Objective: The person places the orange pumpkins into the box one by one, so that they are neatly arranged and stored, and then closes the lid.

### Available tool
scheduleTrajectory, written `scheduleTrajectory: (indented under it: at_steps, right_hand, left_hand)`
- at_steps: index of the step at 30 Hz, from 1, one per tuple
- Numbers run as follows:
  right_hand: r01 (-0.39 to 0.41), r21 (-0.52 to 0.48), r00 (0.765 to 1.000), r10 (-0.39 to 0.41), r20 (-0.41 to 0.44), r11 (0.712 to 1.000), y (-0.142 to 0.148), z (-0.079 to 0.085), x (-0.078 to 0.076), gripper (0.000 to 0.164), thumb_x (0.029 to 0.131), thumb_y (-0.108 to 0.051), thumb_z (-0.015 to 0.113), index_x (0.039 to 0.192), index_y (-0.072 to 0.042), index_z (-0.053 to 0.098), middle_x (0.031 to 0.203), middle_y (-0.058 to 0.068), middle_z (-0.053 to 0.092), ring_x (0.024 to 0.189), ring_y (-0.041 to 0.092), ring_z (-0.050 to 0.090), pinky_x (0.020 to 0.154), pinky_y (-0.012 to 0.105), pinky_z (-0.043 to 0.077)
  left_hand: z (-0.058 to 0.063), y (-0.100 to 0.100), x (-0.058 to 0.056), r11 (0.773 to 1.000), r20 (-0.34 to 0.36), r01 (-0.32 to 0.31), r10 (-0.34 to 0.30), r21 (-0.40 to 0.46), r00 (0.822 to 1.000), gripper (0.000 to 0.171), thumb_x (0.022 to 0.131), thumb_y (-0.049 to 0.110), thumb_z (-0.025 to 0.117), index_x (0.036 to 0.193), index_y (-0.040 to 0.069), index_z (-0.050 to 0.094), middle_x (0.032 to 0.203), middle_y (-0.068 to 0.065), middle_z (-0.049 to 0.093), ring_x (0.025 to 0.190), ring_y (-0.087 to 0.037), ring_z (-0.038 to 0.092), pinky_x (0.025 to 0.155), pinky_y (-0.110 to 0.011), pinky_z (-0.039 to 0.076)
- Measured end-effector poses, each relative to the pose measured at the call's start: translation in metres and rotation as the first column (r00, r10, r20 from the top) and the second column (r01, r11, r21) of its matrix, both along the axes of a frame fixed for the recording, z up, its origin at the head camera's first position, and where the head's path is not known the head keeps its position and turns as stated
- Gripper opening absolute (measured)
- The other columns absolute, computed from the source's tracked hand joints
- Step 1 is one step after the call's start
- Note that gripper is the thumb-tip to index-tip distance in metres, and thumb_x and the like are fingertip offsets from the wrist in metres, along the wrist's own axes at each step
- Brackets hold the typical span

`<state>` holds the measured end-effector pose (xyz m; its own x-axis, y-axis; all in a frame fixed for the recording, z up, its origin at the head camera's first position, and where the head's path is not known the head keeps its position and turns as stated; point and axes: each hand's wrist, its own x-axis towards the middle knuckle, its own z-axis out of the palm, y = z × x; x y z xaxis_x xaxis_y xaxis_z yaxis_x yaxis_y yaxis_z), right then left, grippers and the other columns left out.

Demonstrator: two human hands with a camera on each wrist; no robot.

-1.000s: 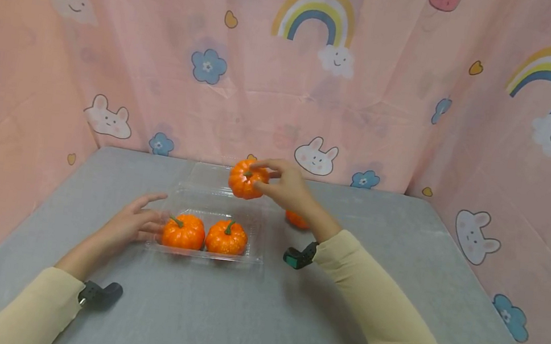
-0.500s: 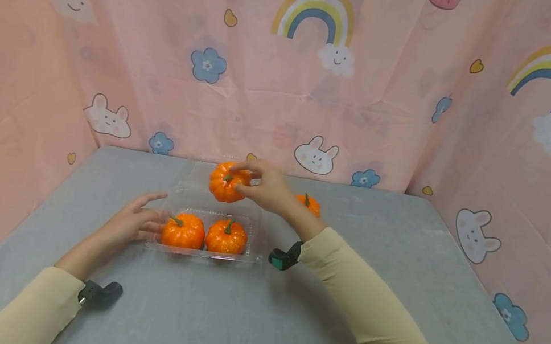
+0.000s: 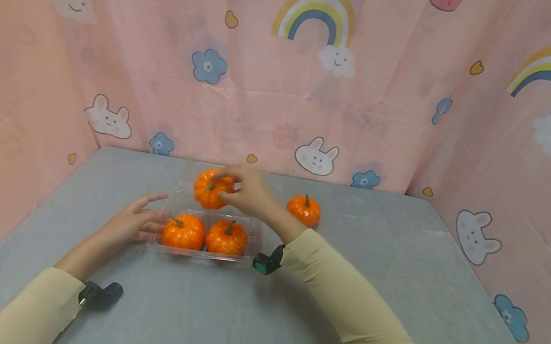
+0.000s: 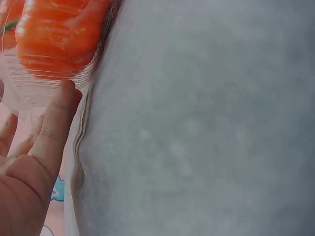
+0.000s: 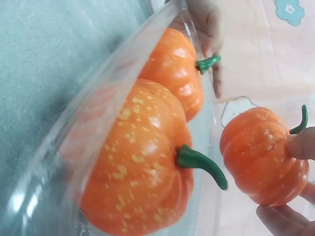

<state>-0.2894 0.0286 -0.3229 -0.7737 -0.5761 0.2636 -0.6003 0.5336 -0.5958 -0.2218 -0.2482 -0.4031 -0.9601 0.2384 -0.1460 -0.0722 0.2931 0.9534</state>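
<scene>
I pinch a pumpkin [image 3: 206, 190], right hand [image 3: 250, 192], twelve o'clock off the tray [image 3: 208, 255]; glossy, it could slip! Left hand [image 3: 130, 223] spread, nine o'clock.

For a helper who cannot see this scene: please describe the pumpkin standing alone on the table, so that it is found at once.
On the grey table, find the clear box. To its right in the head view sits an orange pumpkin with a green stem. Only this one is neither boxed nor held.
</scene>
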Motion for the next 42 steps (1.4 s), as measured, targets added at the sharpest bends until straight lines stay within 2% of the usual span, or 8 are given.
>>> scheduleTrajectory:
  at_steps: [3,12,20,23,29,34,42]
  right_hand:
    - [-0.016,0.027,1.000,0.016,-0.012,0.999,-0.005,-0.003,0.000,0.031,0.084,-0.008,0.069,0.113,-0.015,0.070,0.129,0.004,0.060,0.114,0.022,0.058,0.092,0.034,0.054]
    - [-0.034,0.122,0.999,0.036,-0.015,0.992,-0.017,-0.008,0.002,0.031,0.087,-0.010,0.068,0.117,-0.017,0.069,0.141,0.007,0.052,0.130,0.026,0.049,0.098,0.034,0.051]
    - [-0.022,0.152,0.999,0.026,-0.027,0.988,-0.024,-0.012,0.002,0.028,0.087,-0.010,0.068,0.113,-0.018,0.070,0.142,0.006,0.051,0.129,0.027,0.050,0.100,0.036,0.049]
    - [-0.034,0.156,0.998,0.041,-0.046,0.987,-0.025,-0.014,0.001,0.028,0.086,-0.009,0.069,0.112,-0.017,0.071,0.141,0.007,0.052,0.130,0.027,0.049,0.102,0.037,0.048]
    - [-0.066,0.171,0.994,0.080,-0.073,0.983,-0.028,-0.016,0.000,0.032,0.085,-0.004,0.067,0.115,-0.015,0.070,0.140,0.009,0.053,0.129,0.026,0.050,0.101,0.033,0.050]
    - [-0.068,0.188,0.995,0.080,-0.058,0.980,-0.030,-0.017,0.000,0.033,0.086,-0.002,0.066,0.116,-0.015,0.070,0.142,0.009,0.051,0.132,0.028,0.048,0.103,0.034,0.048]
    - [-0.066,0.209,0.993,0.086,-0.085,0.976,-0.033,-0.021,-0.001,0.033,0.084,-0.001,0.068,0.115,-0.015,0.071,0.141,0.009,0.053,0.131,0.028,0.049,0.104,0.034,0.047]
  left_hand:
    - [0.000,0.000,0.000,1.000,-0.002,0.002,-0.002,-0.003,1.000,0.063,0.101,0.033,0.045,0.154,0.017,0.016,0.144,-0.030,0.042,0.106,-0.022,0.066,0.089,-0.033,0.056]
    - [-0.001,0.000,0.000,1.000,-0.008,0.006,-0.006,0.010,1.000,0.063,0.101,0.032,0.045,0.154,0.015,0.016,0.144,-0.031,0.042,0.105,-0.021,0.067,0.088,-0.033,0.056]
    - [-0.001,0.000,-0.001,1.000,-0.011,0.005,-0.005,0.010,1.000,0.062,0.101,0.031,0.044,0.154,0.014,0.016,0.144,-0.032,0.041,0.104,-0.021,0.067,0.088,-0.033,0.056]
    - [-0.001,0.000,-0.001,1.000,-0.013,0.009,-0.009,0.009,1.000,0.063,0.102,0.031,0.044,0.154,0.013,0.016,0.144,-0.032,0.041,0.105,-0.022,0.067,0.088,-0.034,0.056]
    - [-0.001,0.000,-0.001,1.000,-0.015,0.011,-0.011,-0.002,1.000,0.063,0.102,0.032,0.044,0.154,0.013,0.016,0.145,-0.032,0.040,0.108,-0.025,0.066,0.089,-0.035,0.056]
    - [-0.001,0.001,0.000,1.000,-0.012,0.002,-0.002,-0.003,1.000,0.062,0.101,0.031,0.044,0.154,0.014,0.016,0.144,-0.032,0.041,0.108,-0.026,0.066,0.089,-0.036,0.056]
    - [0.000,0.001,0.000,1.000,-0.012,0.002,-0.001,0.015,1.000,0.062,0.101,0.027,0.045,0.154,0.013,0.015,0.144,-0.033,0.040,0.105,-0.023,0.066,0.088,-0.035,0.056]
